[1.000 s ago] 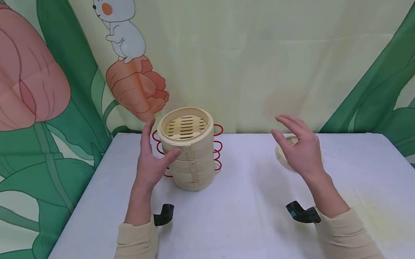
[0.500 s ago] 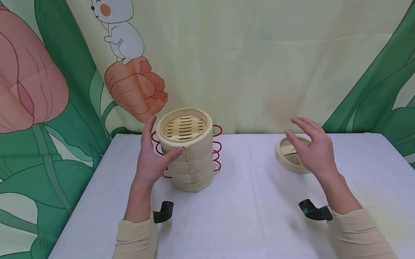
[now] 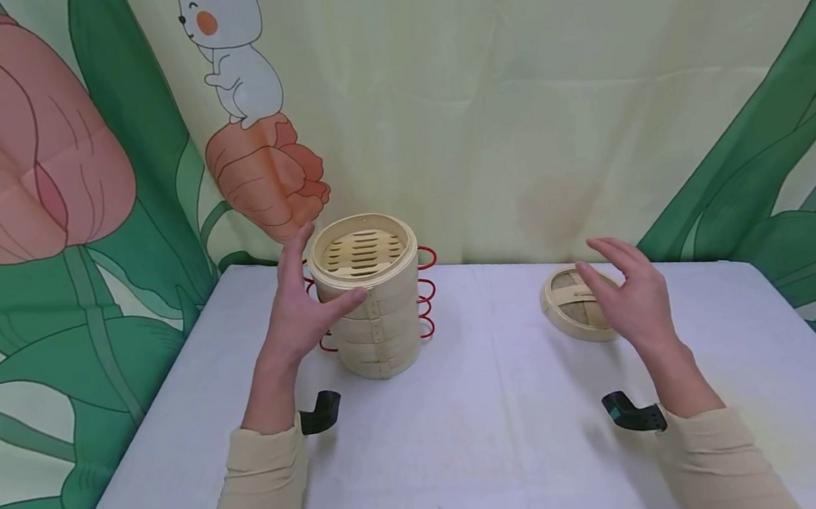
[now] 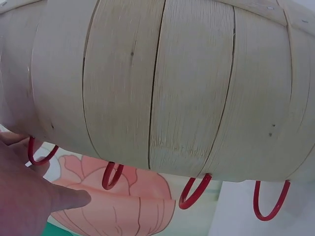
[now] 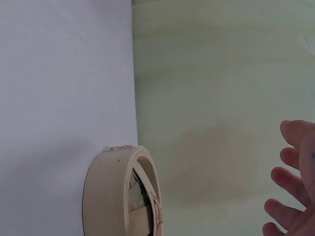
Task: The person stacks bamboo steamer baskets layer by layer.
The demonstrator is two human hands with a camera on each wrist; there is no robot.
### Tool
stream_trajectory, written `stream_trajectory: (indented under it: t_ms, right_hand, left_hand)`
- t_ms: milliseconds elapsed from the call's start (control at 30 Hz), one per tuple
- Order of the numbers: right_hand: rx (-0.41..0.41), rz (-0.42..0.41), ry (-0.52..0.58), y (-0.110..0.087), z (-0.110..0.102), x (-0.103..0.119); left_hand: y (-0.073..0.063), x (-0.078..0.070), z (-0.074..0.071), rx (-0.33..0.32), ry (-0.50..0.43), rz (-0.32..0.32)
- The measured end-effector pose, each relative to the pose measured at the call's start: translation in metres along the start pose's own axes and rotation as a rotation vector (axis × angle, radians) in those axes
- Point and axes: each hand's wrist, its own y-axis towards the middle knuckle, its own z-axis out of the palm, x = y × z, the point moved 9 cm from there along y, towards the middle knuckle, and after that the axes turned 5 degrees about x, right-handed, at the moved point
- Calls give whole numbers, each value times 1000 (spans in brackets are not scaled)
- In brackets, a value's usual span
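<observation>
A tall stack of bamboo steamer baskets [image 3: 378,323] stands on the table, with a slotted rack [image 3: 363,252] in its open top. Red loop handles [image 3: 424,289] stick out from its sides. My left hand [image 3: 301,314] is at the stack's left side, fingers up and spread, its thumb stretched across the front near the upper tier. The left wrist view shows the tier walls [image 4: 187,88] close up, with the hand [image 4: 22,196] beside the handles. To the right lies a round bamboo steamer lid [image 3: 567,313]. My right hand [image 3: 636,294] hovers by it, fingers loosely bent, holding nothing, and hides part of it.
A white cloth covers the table [image 3: 471,445]. Behind it hangs a printed curtain [image 3: 512,113] close to the table's back edge. A black wrist camera [image 3: 320,413] shows at the left sleeve, another wrist camera [image 3: 633,413] at the right sleeve.
My right hand has moved to the right, uncovering more of the lid. My left hand stays beside the stack, almost still. The stack and lid have not moved.
</observation>
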Motion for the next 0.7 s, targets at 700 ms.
stream_trajectory:
  t_ms: [700]
  right_hand:
    - [141, 104, -47, -4, 13, -53]
  left_hand:
    - [-1, 3, 3, 7, 13, -33]
